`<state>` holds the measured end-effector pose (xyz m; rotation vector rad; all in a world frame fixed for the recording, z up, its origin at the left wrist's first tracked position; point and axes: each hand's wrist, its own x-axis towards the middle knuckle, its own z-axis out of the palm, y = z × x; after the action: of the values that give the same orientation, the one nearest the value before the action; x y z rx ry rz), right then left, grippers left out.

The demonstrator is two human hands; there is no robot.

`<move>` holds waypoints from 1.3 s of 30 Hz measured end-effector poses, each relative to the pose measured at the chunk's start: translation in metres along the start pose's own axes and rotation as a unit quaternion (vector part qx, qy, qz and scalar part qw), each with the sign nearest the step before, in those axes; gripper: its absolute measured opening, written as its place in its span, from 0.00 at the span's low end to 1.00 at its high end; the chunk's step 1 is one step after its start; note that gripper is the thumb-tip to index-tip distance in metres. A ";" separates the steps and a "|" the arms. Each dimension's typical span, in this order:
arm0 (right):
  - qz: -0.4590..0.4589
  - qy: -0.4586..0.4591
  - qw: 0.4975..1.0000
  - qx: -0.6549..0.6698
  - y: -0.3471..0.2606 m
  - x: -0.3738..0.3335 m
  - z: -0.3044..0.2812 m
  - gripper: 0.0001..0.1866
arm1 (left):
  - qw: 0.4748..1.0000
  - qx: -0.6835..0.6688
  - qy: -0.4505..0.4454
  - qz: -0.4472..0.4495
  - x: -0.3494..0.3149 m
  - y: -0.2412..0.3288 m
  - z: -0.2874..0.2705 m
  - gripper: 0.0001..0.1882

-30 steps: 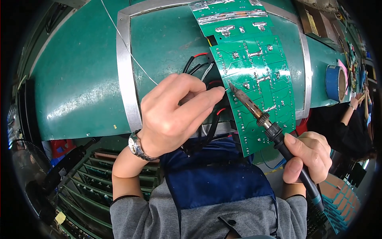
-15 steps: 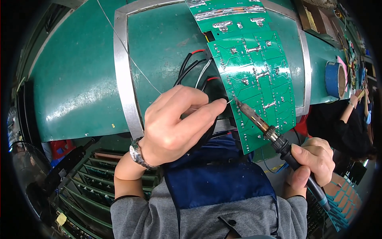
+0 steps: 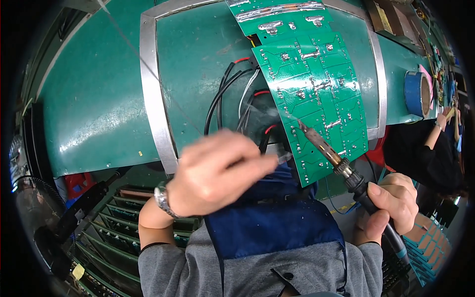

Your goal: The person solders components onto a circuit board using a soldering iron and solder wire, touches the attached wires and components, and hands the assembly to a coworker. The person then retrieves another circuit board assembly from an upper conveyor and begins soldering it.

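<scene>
A green circuit board (image 3: 341, 111), dotted with solder joints, lies across the bench with its lower end past the edge. My right hand (image 3: 396, 205) grips a soldering iron (image 3: 341, 166) by its black handle. The iron's tip is at the board's left part; whether it touches cannot be told. Thin smoke drifts just left of it. Blurred by motion, my left hand (image 3: 213, 178) is closed in a pinch left of the board, on a thin solder wire (image 3: 143, 62) that comes down from the upper left. Black, white and red-ended cables (image 3: 216, 99) emerge from under the board.
Metal strips (image 3: 150, 74) border the green bench top. Another board section (image 3: 279, 12) adjoins at the far end. A blue tape roll (image 3: 414, 94) stands at right, near another person (image 3: 420, 153). Racked boards (image 3: 114, 232) are below left.
My left hand has drawn back down and left from the iron's tip, taking the solder wire off the board. The board has shifted slightly up and left. The iron stays nearly in place.
</scene>
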<state>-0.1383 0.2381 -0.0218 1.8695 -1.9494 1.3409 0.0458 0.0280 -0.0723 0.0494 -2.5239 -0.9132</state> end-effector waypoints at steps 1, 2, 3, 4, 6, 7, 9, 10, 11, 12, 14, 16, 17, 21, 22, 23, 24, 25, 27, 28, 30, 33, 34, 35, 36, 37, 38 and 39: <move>-0.003 0.006 1.000 -0.007 -0.001 -0.001 -0.002 0.16 | 0.996 -0.067 -0.050 -0.010 -0.007 0.006 0.003 0.14; -0.001 0.009 1.000 -0.007 -0.001 -0.003 -0.002 0.16 | 0.994 -0.104 -0.037 -0.011 -0.009 0.012 0.011 0.12; -0.001 0.008 1.000 -0.007 -0.001 -0.005 -0.002 0.16 | 0.990 -0.127 -0.045 -0.045 -0.012 0.019 0.011 0.12; -0.001 0.008 1.000 0.000 -0.001 -0.007 -0.002 0.16 | 0.989 -0.129 -0.006 -0.074 -0.012 0.020 0.013 0.13; 0.003 0.007 1.000 0.003 -0.002 -0.009 -0.003 0.16 | 0.986 -0.102 0.065 -0.117 -0.011 0.017 0.016 0.15; 0.000 0.003 1.000 0.009 -0.003 -0.010 -0.003 0.16 | 0.979 -0.095 0.086 -0.158 -0.007 0.019 0.016 0.13; -0.003 0.000 1.000 0.019 -0.003 -0.010 -0.001 0.16 | 0.981 -0.059 0.091 -0.158 -0.003 0.017 0.017 0.13; 0.001 -0.008 1.000 0.022 -0.004 -0.009 0.000 0.15 | 0.982 -0.059 0.091 -0.158 -0.002 0.016 0.021 0.13; 0.006 -0.016 1.000 0.025 -0.005 -0.009 0.001 0.15 | 0.984 -0.047 0.100 -0.138 0.000 0.015 0.026 0.13; 0.006 -0.015 1.000 0.024 -0.005 -0.010 0.000 0.15 | 0.986 -0.035 0.109 -0.117 0.000 0.014 0.029 0.14; -0.014 -0.044 0.999 0.023 -0.006 -0.009 -0.002 0.15 | 0.987 -0.032 0.110 -0.115 -0.001 0.014 0.030 0.13; -0.026 -0.056 0.998 0.009 -0.011 -0.007 -0.003 0.15 | 0.987 -0.028 0.109 -0.113 -0.002 0.015 0.031 0.13; -0.039 -0.069 0.997 -0.005 -0.011 -0.007 -0.001 0.15 | 0.988 -0.021 0.110 -0.109 -0.001 0.014 0.033 0.13; -0.037 -0.075 0.996 -0.009 -0.012 -0.007 -0.002 0.15 | 0.983 -0.017 0.117 -0.140 -0.003 0.020 0.032 0.14; -0.036 -0.075 0.996 -0.010 -0.013 -0.007 -0.004 0.15 | 0.983 -0.019 0.116 -0.139 -0.004 0.023 0.030 0.14; -0.026 -0.060 0.998 0.006 -0.012 -0.008 -0.006 0.15 | 0.983 -0.012 0.115 -0.141 -0.005 0.024 0.029 0.14; -0.015 -0.045 0.999 0.023 -0.011 -0.010 -0.008 0.15 | 0.983 -0.006 0.113 -0.144 -0.007 0.026 0.028 0.14; -0.015 -0.044 0.999 0.023 -0.010 -0.013 -0.010 0.15 | 0.983 -0.006 0.112 -0.143 -0.008 0.027 0.027 0.14; -0.023 -0.007 0.999 0.030 -0.010 -0.021 -0.013 0.16 | 0.987 -0.008 0.097 -0.127 -0.011 0.029 0.028 0.14; -0.022 -0.015 0.999 0.031 -0.009 -0.023 -0.015 0.16 | 0.991 0.004 0.099 -0.091 -0.013 0.026 0.029 0.15; -0.022 -0.020 0.999 0.038 -0.011 -0.024 -0.015 0.16 | 0.992 0.008 0.094 -0.082 -0.013 0.027 0.030 0.15; -0.011 -0.040 0.999 0.029 -0.017 -0.023 -0.014 0.15 | 0.994 0.019 0.084 -0.072 -0.011 0.027 0.031 0.15; 0.000 -0.056 0.998 0.015 -0.019 -0.023 -0.014 0.15 | 0.994 0.026 0.081 -0.073 -0.010 0.027 0.032 0.15; -0.001 -0.055 0.998 0.017 -0.018 -0.024 -0.014 0.15 | 0.994 0.028 0.080 -0.074 -0.010 0.027 0.033 0.15; -0.016 -0.057 0.998 0.015 -0.017 -0.025 -0.013 0.15 | 0.994 0.033 0.079 -0.069 -0.010 0.028 0.033 0.15; -0.031 -0.059 0.998 0.013 -0.017 -0.025 -0.012 0.15 | 0.994 0.038 0.078 -0.065 -0.009 0.028 0.034 0.16; -0.040 -0.067 0.997 0.001 -0.018 -0.024 -0.013 0.15 | 0.994 0.039 0.077 -0.065 -0.009 0.028 0.035 0.16; -0.040 -0.067 0.997 0.002 -0.018 -0.024 -0.013 0.15 | 0.994 0.032 0.076 -0.069 -0.009 0.028 0.035 0.16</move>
<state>-0.1232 0.2675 -0.0203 2.0651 -1.9104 1.2285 0.0421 0.0726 -0.0824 0.3056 -2.4306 -0.8452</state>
